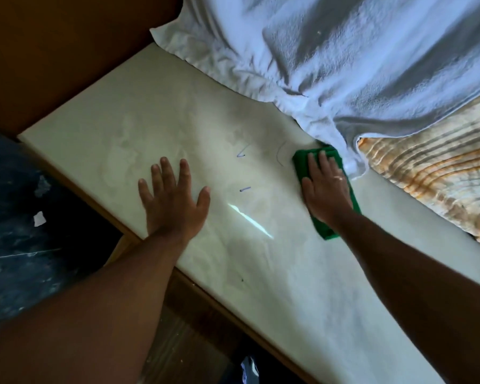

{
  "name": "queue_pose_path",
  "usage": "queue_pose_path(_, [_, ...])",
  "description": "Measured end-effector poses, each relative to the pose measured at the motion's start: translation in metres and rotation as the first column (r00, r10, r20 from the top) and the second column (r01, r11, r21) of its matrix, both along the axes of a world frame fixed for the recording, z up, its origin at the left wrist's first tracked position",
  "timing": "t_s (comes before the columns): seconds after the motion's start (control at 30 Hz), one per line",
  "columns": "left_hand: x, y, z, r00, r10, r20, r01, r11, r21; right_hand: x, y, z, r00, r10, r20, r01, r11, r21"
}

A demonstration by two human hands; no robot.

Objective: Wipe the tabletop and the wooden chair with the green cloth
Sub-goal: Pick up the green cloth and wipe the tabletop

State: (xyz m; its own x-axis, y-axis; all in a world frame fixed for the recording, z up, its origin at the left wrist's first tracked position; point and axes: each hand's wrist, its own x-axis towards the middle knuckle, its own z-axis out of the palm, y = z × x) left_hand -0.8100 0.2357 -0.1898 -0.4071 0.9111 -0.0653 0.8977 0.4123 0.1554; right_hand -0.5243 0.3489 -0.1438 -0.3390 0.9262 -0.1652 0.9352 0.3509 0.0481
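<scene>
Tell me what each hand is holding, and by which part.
Nothing is gripped. The right hand presses flat on the middle of the green cloth on the tabletop; the left hand rests open on bare tabletop.

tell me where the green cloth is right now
The green cloth lies flat on the white tabletop, right of centre in the head view, pressed under the right hand, beside the white towel.

Single head-worn view, tilted steeply down, close over pale tabletop (261, 286), both forearms reaching in from below
</scene>
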Motion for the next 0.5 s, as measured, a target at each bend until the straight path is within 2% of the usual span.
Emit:
queue_pose_path(0.03, [0.0,0.0,-0.001,1.0,-0.001,-0.003,0.001,1.0,0.007,0.004,0.009,-0.002,0.988,-0.143,-0.058,0.142,0.99,-0.011])
queue_pose_path(0.07, [0.0,0.002,-0.001,1.0,-0.002,-0.005,0.002,1.0,0.009,0.0,0.009,-0.005,0.971,-0.213,-0.113,0.214,0.977,-0.001])
queue_pose_path(0.1, [0.0,0.002,-0.001,1.0,0.0,-0.005,0.0,1.0,0.005,-0.006,-0.001,-0.009,0.971,-0.206,-0.121,0.21,0.977,0.024])
queue_pose_path(0.13, [0.0,0.002,-0.001,1.0,0.003,-0.006,-0.003,1.0,0.003,-0.012,-0.02,-0.015,0.986,-0.132,-0.102,0.135,0.99,0.031])
queue_pose_path(0.2, [0.0,0.002,-0.001,1.0,0.007,-0.006,-0.007,1.0,0.004,-0.024,-0.074,-0.022,0.98,0.182,-0.078,-0.183,0.983,-0.006])
queue_pose_path(0.27, [0.0,0.002,-0.002,1.0,0.006,-0.011,-0.006,1.0,0.002,-0.025,-0.125,-0.022,0.876,0.456,-0.157,-0.472,0.877,-0.085])
queue_pose_path(0.3, [0.0,0.002,-0.002,1.0,0.002,-0.02,-0.002,1.0,0.0,-0.022,-0.138,-0.021,0.819,0.535,-0.208,-0.566,0.814,-0.134])
queue_pose_path(0.37, [0.0,0.002,-0.002,0.999,-0.004,-0.04,0.003,1.0,-0.01,-0.02,-0.119,-0.017,0.698,0.673,-0.245,-0.71,0.695,-0.115])
queue_pose_path(0.4, [0.0,0.002,-0.001,0.999,-0.006,-0.044,0.005,1.0,-0.016,-0.022,-0.093,-0.017,0.666,0.709,-0.233,-0.739,0.669,-0.078])
queue_pose_path(0.43, [0.0,0.001,0.0,0.999,-0.006,-0.044,0.005,1.0,-0.022,-0.027,-0.062,-0.015,0.685,0.7,-0.2,-0.72,0.693,-0.039])
queue_pose_path(0.5, [0.002,0.001,0.003,0.999,-0.004,-0.033,0.003,0.999,-0.04,-0.038,0.011,-0.01,0.841,0.513,-0.172,-0.522,0.853,-0.008])
